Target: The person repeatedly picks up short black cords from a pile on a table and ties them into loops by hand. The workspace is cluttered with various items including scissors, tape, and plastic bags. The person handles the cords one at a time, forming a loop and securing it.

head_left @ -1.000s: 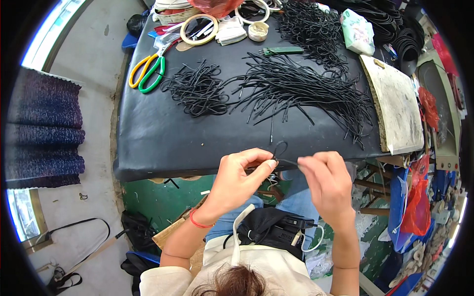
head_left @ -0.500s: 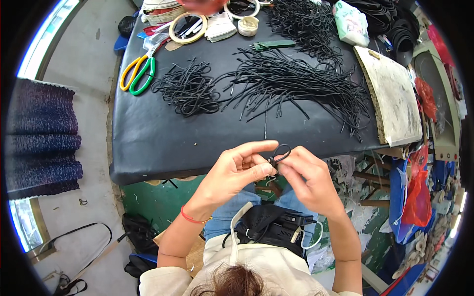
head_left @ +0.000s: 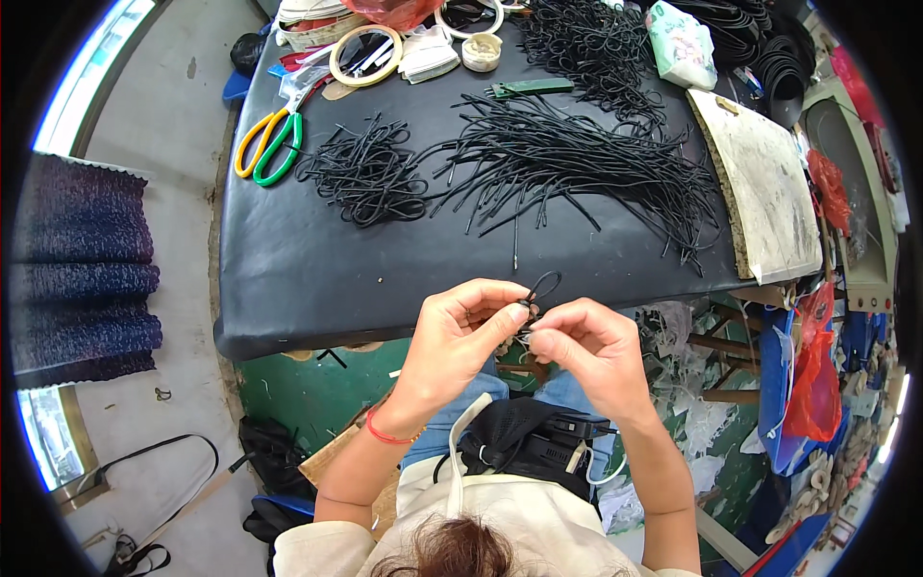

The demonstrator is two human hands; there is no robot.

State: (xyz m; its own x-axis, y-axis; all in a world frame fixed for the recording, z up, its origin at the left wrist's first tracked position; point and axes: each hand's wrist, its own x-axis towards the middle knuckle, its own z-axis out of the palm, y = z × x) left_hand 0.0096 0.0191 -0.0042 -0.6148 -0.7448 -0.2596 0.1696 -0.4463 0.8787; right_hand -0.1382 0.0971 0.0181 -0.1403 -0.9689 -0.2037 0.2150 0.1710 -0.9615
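Observation:
A thin black cord [head_left: 549,280] is held just in front of the table's near edge, its small loop sticking up above my fingertips. My left hand [head_left: 463,335] pinches it between thumb and forefinger at the base of the loop. Closed in a pinch, my right hand [head_left: 596,351] holds a lower part of the same cord beside the left fingertips. The knot or ends between the hands are too small to make out. On the table lie a spread bundle of black cords [head_left: 586,168] and, to its left, a smaller heap of looped cords [head_left: 367,173].
The black-covered table [head_left: 317,279] holds yellow-and-green-handled scissors [head_left: 279,149], a green tool [head_left: 532,87], a tape roll [head_left: 366,55], a small round tub [head_left: 481,52] and a tangled cord pile [head_left: 591,48]. A worn pale board [head_left: 760,188] lies at the right edge.
My right hand has moved down from the loop to the cord's lower part. My left fingers have closed in at the loop's base, and the loop now stands more upright.

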